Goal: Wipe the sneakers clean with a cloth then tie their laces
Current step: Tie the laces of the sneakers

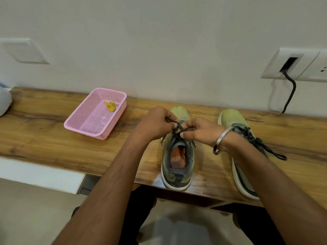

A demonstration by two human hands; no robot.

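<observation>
Lace-tying step: we pinch the dark laces [178, 129] with left hand [155, 123] and right hand [201, 132] over the sneaker [177, 161] right of the pink basket [96, 113]; next, we judge, pull the knot snug.

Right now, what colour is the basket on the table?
Pink. The basket, beside the sneakers, shows best in the head view.

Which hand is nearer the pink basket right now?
Left. The left hand pinches lace over the middle sneaker, just right of the pink basket. The right hand works the same laces, farther right.
</observation>
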